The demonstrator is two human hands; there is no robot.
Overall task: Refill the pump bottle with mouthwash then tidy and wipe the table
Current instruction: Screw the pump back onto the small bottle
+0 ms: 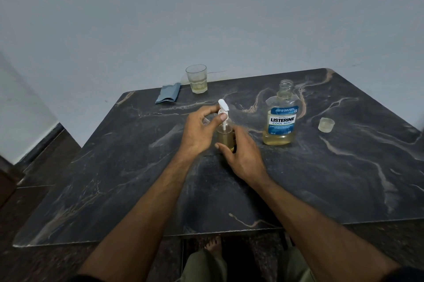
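Note:
A small clear pump bottle (225,138) with yellowish liquid stands upright mid-table. My right hand (241,155) wraps around its body. My left hand (199,131) pinches the collar of its white pump head (223,107) between thumb and fingers. To the right stands the mouthwash bottle (280,118), uncapped, blue label, partly filled with yellow liquid. Its clear cap (326,124) lies on the table further right. A folded blue cloth (168,96) lies at the table's far left edge.
A glass tumbler (197,79) with a little pale liquid stands at the far edge beside the cloth. The dark marble table (321,178) meets a grey wall behind. Floor drops away at the left; my knees and a foot show under the near edge.

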